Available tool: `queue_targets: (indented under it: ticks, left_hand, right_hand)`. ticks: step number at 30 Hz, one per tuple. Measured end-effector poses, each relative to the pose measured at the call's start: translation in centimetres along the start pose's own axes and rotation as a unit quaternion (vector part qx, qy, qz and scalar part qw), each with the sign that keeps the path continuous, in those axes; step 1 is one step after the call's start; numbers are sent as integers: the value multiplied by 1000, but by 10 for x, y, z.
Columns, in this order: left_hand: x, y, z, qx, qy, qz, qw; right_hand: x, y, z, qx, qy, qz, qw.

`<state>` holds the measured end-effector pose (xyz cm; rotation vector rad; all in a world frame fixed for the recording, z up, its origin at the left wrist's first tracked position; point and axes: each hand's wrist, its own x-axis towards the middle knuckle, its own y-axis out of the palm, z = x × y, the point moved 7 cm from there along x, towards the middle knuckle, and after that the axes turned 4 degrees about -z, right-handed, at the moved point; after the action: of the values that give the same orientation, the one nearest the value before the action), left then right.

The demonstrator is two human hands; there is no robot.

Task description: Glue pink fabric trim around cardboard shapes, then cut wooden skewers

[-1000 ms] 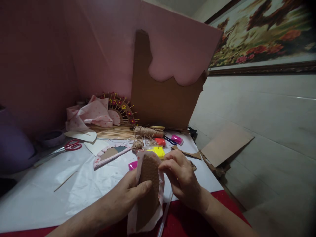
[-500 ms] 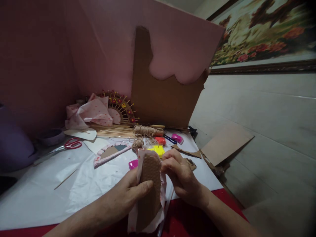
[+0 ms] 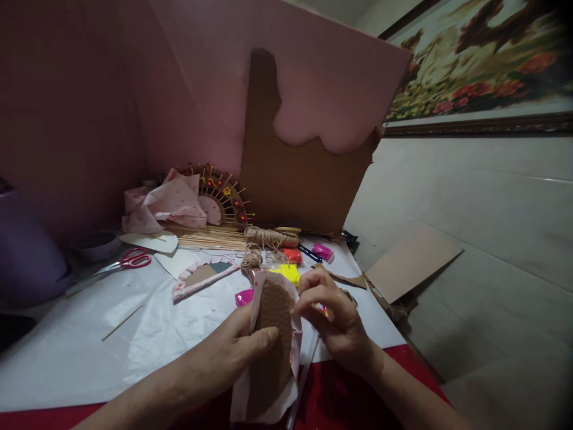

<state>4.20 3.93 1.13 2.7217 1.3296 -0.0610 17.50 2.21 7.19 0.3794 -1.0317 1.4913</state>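
Observation:
My left hand (image 3: 237, 349) grips a rounded cardboard piece (image 3: 272, 340) that stands upright, backed by pink dotted fabric (image 3: 244, 394) whose edge shows around it. The thumb presses on the cardboard face. My right hand (image 3: 333, 325) is closed in a pinch on the fabric's right edge beside the cardboard. Both hands are low in the middle of the view, above white paper (image 3: 89, 346) and a red tabletop (image 3: 340, 400).
Behind lie a second fabric-edged cardboard piece (image 3: 201, 278), twine (image 3: 268, 239), yellow (image 3: 289, 273), red (image 3: 292, 255) and pink (image 3: 322, 252) blocks, bamboo sticks (image 3: 206, 239), red scissors (image 3: 129, 261), crumpled pink fabric (image 3: 168, 203) and a decorated fan shape (image 3: 224, 200). A tall cardboard panel (image 3: 290, 185) leans on the pink wall.
My right hand's fingers have slid slightly down along the fabric's right edge. My left hand and the cardboard piece stay nearly in place.

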Motion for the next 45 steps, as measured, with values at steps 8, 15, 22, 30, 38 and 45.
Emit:
queue_targets:
  ticks: [8,15,22,30,38,45]
  left_hand:
    - [1,2,1,-28,14,16,999]
    - [-3,1,2,10,29,36,999]
    - [-5,2,-2,42,16,34,998]
    - [-4,2,-2,29,29,44,998]
    - [-2,4,-3,2,34,46,998]
    - [-4,4,0,13,25,41,999]
  right_hand:
    - [-18,16,-56,203,382,-35,901]
    - [-30,38,-52,355,468,30,808]
    - [-26,37,-43,343,400,44,849]
    - [-12,25,-33,192,293,66,934]
    - [-15,24,-27,107,254,78,958]
    - [-17,29,-30,104,261,95,955]
